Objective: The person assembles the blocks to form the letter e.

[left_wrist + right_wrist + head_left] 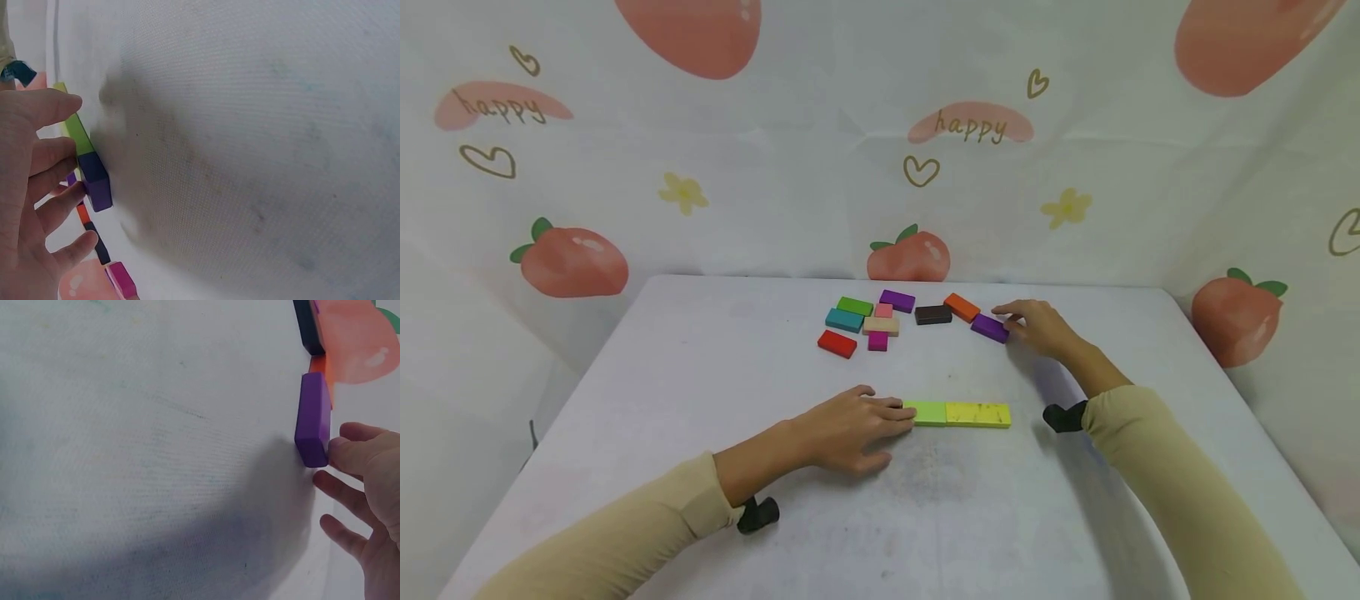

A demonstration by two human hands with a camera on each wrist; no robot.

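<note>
A row on the table has a light green block (931, 414) beside a yellow block (977, 415). My left hand (853, 429) covers the row's left end with fingers spread. Under those fingers, the left wrist view shows a dark blue-purple block (95, 181) end to end with the green one; the head view hides it. Farther back on the right, my right hand (1037, 327) reaches to a purple block (990, 327), fingertips right at its near end in the right wrist view. An orange block (962, 307) lies just beyond the purple one.
Several loose blocks lie at the back middle: black (933, 315), another purple (897, 301), green (855, 307), teal (845, 320), red (837, 343), beige (882, 327), pink (883, 311) and magenta (877, 341). A printed cloth (820, 167) hangs behind the white table (715, 375).
</note>
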